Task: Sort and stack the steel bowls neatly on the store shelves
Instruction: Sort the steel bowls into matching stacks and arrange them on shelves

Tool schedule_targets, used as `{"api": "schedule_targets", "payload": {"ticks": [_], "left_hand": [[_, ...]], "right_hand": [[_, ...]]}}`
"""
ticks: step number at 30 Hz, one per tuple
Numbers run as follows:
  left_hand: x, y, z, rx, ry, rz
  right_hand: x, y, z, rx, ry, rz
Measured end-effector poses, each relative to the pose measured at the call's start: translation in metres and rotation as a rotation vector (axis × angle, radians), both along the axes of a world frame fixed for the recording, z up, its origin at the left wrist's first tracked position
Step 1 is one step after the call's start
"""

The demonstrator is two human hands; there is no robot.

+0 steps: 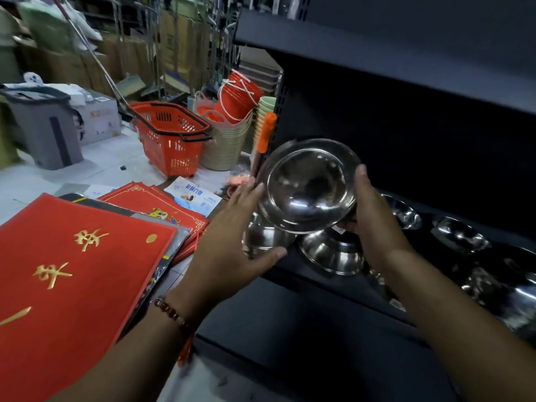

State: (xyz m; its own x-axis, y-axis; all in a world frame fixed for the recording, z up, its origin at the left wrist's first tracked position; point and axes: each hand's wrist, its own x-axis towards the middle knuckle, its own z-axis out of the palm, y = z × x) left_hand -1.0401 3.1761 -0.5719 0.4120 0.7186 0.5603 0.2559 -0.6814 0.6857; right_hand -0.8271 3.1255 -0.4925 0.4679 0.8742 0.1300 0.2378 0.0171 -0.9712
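Note:
A shiny steel bowl (309, 185) is held in the air, its base turned towards me, in front of a dark shelf (304, 288). My right hand (369, 219) grips its right rim, fingers curled behind it. At the bowl's left edge, my left hand (232, 230) lies with straight fingers touching the rim, thumb spread below. Just under the held bowl, two upturned steel bowls (333, 250) (261, 236) sit at the shelf's left end. Several more steel bowls (458, 236) lie further right on the shelf, dim in shadow.
An upper dark shelf (377, 44) overhangs the bowls. Red mats with gold characters (75, 271) are piled on the floor at left. Behind stand a red shopping basket (171, 134), stacked beige tubs (226, 137), red buckets (240, 97) and an orange-handled tool (265, 134) by the shelf post.

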Motion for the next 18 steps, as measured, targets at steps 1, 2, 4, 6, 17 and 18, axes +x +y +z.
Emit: {"api": "schedule_targets", "payload": {"ticks": [1, 2, 4, 6, 17, 18], "left_hand": [[0.000, -0.003, 0.001, 0.035, 0.037, 0.011], [0.000, -0.004, 0.001, 0.079, 0.071, 0.017], [0.001, -0.010, 0.001, 0.141, 0.108, 0.014], [0.006, -0.016, 0.001, 0.096, 0.059, 0.013], [0.038, -0.013, -0.017, -0.162, -0.259, 0.108], [0.039, -0.010, -0.018, -0.178, -0.282, 0.100]], "right_hand": [[0.007, -0.001, 0.001, -0.049, 0.033, -0.012], [0.011, -0.002, 0.002, -0.097, 0.069, -0.015], [0.018, -0.005, 0.003, -0.187, 0.118, 0.010], [0.023, -0.009, 0.003, -0.269, 0.113, 0.056], [0.006, -0.043, -0.038, 0.020, -0.411, 0.197], [0.005, -0.045, -0.040, 0.037, -0.494, 0.245]]}}
